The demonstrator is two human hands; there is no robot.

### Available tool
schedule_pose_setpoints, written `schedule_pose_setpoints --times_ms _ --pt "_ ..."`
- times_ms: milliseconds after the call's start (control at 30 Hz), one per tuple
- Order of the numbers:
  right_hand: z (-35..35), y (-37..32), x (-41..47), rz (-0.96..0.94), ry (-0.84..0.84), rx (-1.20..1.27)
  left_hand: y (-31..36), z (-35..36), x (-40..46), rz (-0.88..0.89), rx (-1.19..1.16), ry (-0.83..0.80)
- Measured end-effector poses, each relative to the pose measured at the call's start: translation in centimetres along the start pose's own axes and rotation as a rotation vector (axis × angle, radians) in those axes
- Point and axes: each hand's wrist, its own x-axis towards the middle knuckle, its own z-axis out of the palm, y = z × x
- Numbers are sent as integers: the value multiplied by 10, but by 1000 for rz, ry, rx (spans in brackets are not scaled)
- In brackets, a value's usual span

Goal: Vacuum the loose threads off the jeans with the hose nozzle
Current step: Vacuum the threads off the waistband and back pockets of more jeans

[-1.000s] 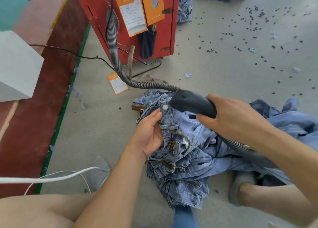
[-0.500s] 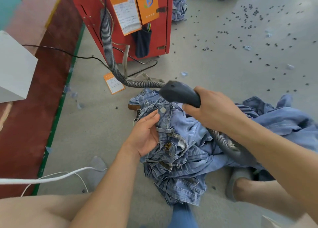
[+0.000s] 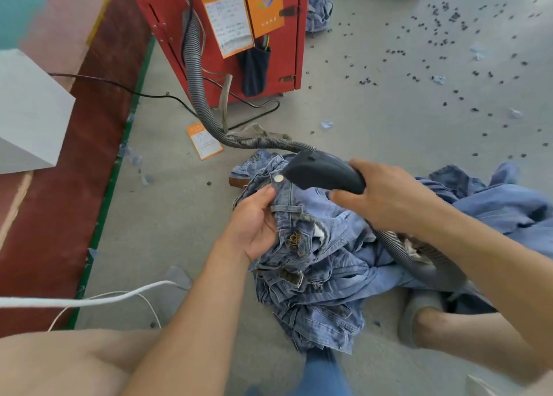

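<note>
Jeans (image 3: 311, 258): crumpled pile of light blue denim on the grey floor (image 3: 389, 120), directly in front of the seated person; waistband turned upward.
Waistband button (image 3: 279, 179): metal, facing up, just beside the nozzle tip.
Left hand (image 3: 254, 225): grip closed on the waistband edge, thumb on top of the denim just below the button, fingers curled underneath the fabric.
Hose nozzle (image 3: 323, 171): dark plastic, tip lowered to the waistband at the button; contact with the cloth cannot be confirmed.
Right hand (image 3: 386, 195): grip wrapped fully around the rear of the nozzle, fingers curled under it.
Hose (image 3: 194, 75): ribbed grey, runs from the red cabinet (image 3: 167, 4) down across the floor to the nozzle. A second ribbed length lies across the jeans below the right forearm.
Cabinet fittings: orange cards (image 3: 239, 13) and a dark pouch (image 3: 254, 69) hang on the front.
Floor debris: small dark pieces (image 3: 449, 18) scattered at the far right; an orange card (image 3: 205, 141) lies near the hose.
Foreground: white cord (image 3: 89, 301) at left.
</note>
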Motion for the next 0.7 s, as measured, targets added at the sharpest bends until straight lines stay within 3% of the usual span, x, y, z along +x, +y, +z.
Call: schedule_pose_setpoints --times_ms 200,400,600,700 --pt "-10 11 -18 -8 -195 -115 2 -2 2 18 -67 -20" --pt "1 -2 2 -33 -12 -29 -3 -5 2 -14 -55 -10" --pt "-11 13 -14 -58 -199 -163 -5 -9 4 -28 -51 -3" --pt "21 -2 -4 -117 -123 -153 -11 -20 3 -41 -67 31"
